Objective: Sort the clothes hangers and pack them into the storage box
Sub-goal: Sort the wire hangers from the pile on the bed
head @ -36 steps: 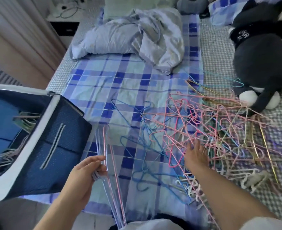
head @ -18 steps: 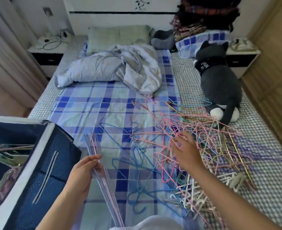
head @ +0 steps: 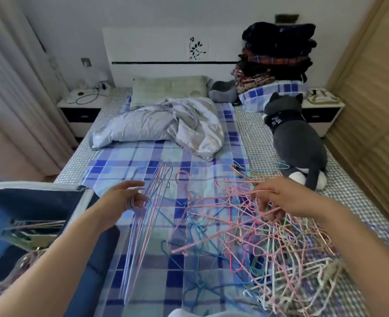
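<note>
A person's left hand (head: 129,197) curls its fingers round the hooks of a bundle of hangers (head: 143,225) beside the box (head: 83,202), while the right hand (head: 278,197) pinches a pink hanger (head: 214,216) atop the tangled pile (head: 280,252) on the bed (head: 129,163).

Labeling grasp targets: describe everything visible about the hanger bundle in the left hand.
The hanger bundle is a thin stack of wire hangers, lilac, pink and blue, seemingly plastic-coated. The left hand grips it near the hooks; the long bars fan out above and below the hand. It hangs over the plaid bedsheet, beside the storage box.
</note>
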`<state>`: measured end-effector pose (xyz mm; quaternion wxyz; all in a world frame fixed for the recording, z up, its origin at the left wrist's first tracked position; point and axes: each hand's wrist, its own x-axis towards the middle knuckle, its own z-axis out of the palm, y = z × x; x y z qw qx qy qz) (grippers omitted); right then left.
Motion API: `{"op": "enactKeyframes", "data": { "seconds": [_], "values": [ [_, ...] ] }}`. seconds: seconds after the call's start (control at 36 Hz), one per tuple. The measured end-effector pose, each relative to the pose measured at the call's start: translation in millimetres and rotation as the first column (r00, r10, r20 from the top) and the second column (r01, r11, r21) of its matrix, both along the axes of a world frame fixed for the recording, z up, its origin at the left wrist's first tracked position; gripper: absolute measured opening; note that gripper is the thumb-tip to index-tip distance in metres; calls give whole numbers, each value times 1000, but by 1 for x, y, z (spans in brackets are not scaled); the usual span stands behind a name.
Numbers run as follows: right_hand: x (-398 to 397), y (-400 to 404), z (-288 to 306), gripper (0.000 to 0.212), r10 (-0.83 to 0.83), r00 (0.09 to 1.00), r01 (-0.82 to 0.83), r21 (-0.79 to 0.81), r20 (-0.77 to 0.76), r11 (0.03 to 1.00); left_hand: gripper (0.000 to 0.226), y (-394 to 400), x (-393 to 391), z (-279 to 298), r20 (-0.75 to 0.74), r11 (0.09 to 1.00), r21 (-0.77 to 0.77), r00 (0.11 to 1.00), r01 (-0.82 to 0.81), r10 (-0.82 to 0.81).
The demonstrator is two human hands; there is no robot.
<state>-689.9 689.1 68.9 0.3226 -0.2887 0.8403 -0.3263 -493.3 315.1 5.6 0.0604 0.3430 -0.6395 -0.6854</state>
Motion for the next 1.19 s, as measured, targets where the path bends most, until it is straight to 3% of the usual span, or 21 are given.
{"op": "enactKeyframes", "data": {
  "seconds": [0.11,0.28,0.39,0.5,0.58,0.64,0.69,0.75,0.81,1.0,1.06,1.14,1.19],
  "values": [
    [8,-11,16,23,105,993,-103,-30,61,994,26,-4,-2,14,56,979,-56,980,194,-191],
    [16,-38,14,17,183,979,-174,-106,86,979,28,5,2,41,-21,935,38,935,354,-353],
    [13,-47,-3,18,187,972,-170,-125,141,977,60,9,14,51,-94,919,167,933,358,-347],
    [4,-42,-37,22,195,959,-191,-39,207,981,42,14,25,50,-153,897,292,942,331,-297],
    [5,-37,-61,27,157,964,-166,27,213,986,43,26,31,47,-160,862,340,926,377,-342],
    [10,-35,-83,40,81,993,-88,72,87,994,43,41,29,44,-143,841,342,908,420,-395],
    [18,-30,-107,49,-139,990,140,39,-28,989,44,57,27,38,-122,812,352,883,466,-454],
    [33,-16,-130,43,-400,911,402,3,-103,916,46,73,25,27,-67,802,345,865,488,-498],
    [54,7,-154,29,-540,834,547,45,-115,836,46,90,24,10,32,811,279,839,514,-543],
    [117,94,-227,14,-642,765,579,374,60,725,42,132,39,-54,254,852,240,817,466,-518],
    [112,110,-230,12,-703,709,626,409,55,664,25,137,44,-67,294,869,239,821,433,-490],
    [87,124,-238,17,-729,681,637,431,75,639,28,147,50,-78,359,907,213,834,364,-419],
    [69,124,-242,19,-808,548,719,372,216,587,32,151,53,-84,380,924,198,843,328,-380]
  ]
}}
